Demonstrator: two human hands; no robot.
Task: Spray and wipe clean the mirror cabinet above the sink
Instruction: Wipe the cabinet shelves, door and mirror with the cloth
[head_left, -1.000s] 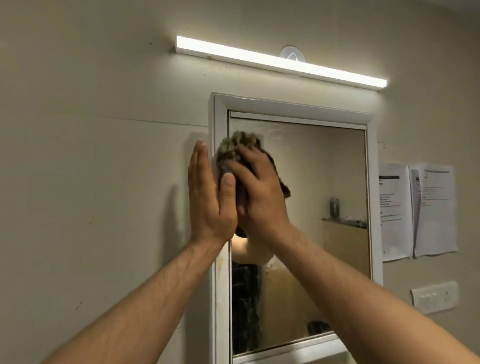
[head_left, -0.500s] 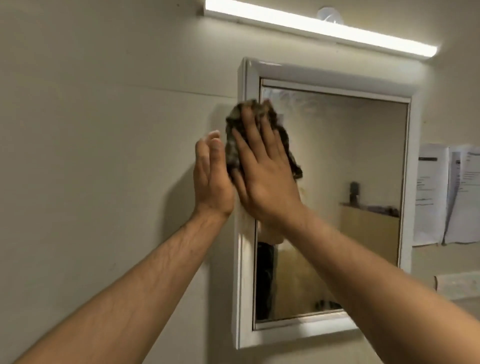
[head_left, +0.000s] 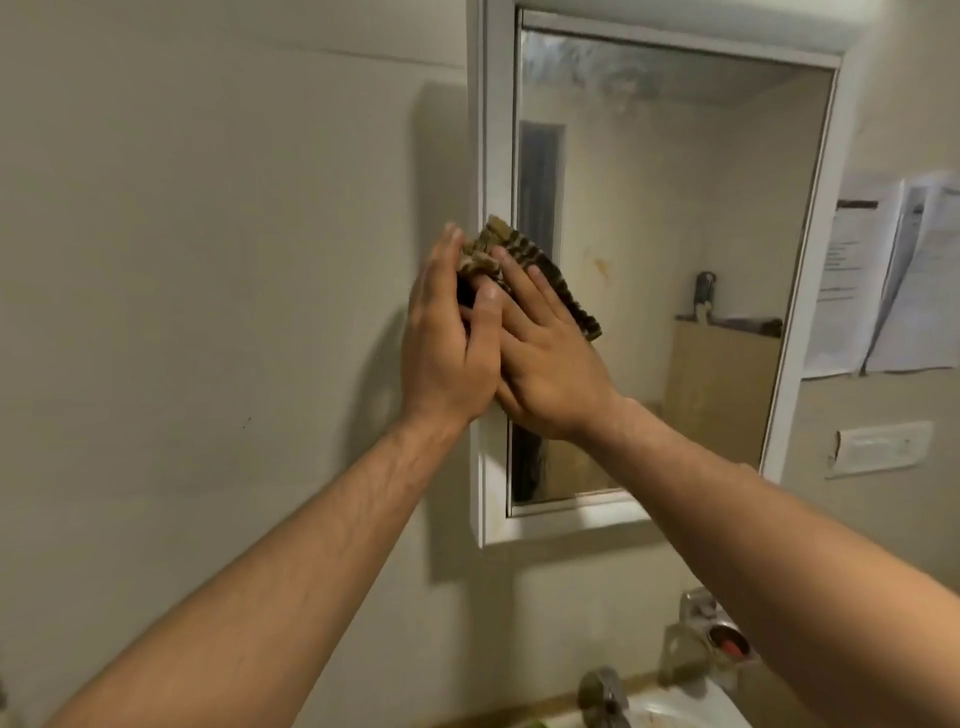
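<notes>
My right hand (head_left: 550, 358) lies flat, fingers spread, pressing a striped brown cloth (head_left: 524, 265) against the left edge of the mirror cabinet (head_left: 491, 156). My left hand (head_left: 447, 343) stands edge-on just beside it, palm against the cabinet's outer side, its thumb overlapping my right fingers and the cloth's bunched top. The cloth sits about halfway up the white frame, spilling onto the glass (head_left: 675, 218). Below, a tap (head_left: 602, 696) and the sink (head_left: 691, 712) rim show; papers (head_left: 893, 275) hang on the wall at right.
</notes>
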